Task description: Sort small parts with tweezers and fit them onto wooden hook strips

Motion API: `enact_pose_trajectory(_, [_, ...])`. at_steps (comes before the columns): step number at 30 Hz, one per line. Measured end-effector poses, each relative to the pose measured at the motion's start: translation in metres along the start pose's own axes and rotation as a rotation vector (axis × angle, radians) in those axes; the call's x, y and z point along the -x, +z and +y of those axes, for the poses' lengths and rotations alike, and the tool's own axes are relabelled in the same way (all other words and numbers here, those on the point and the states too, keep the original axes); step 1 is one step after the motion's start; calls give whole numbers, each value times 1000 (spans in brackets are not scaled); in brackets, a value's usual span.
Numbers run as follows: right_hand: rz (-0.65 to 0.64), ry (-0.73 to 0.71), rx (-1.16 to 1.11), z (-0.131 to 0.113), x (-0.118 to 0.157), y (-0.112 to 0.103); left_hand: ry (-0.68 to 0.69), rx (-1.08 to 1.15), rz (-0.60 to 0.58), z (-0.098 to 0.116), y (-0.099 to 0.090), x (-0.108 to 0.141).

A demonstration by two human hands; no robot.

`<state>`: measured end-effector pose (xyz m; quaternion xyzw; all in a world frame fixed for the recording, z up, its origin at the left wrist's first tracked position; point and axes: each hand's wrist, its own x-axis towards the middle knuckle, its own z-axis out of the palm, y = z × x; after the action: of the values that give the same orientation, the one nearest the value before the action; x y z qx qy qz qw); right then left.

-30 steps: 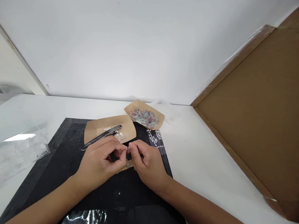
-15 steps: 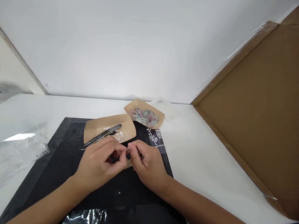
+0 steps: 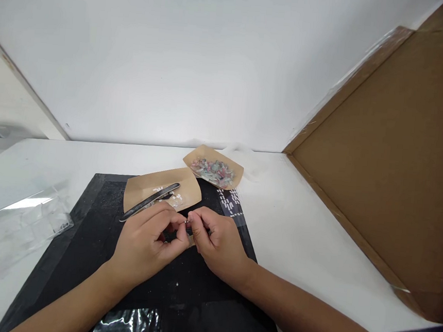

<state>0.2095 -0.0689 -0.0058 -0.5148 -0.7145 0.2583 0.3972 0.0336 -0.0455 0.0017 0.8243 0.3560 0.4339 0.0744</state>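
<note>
Above the black mat (image 3: 171,296) my left hand (image 3: 149,237) and my right hand (image 3: 217,240) meet fingertip to fingertip. Both are closed in a pinch. A tiny, pale or shiny piece shows between the fingertips, too small to name. Just behind my left hand lies a paper tray (image 3: 142,187) with small white pieces in it. A dark tweezers-like tool (image 3: 150,201) rests slantwise across that tray. Under the hands a small brownish piece shows, mostly hidden.
A second paper tray (image 3: 193,156) with small pink and grey wrapped pieces stands farther back. Beside it lies a dark sheet with white labels (image 3: 231,203). Clear plastic bags (image 3: 17,236) lie at left. A large cardboard sheet (image 3: 380,164) leans on the right.
The hands hold nearly the same pose, fingertips together. The whole view has shifted very slightly. Nothing has visibly been let go or picked up.
</note>
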Motion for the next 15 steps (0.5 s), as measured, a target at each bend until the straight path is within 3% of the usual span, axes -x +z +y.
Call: enact_pose_trajectory(15, [-9, -7, -9, 0, 1, -1, -3, 0, 14, 2, 0, 0])
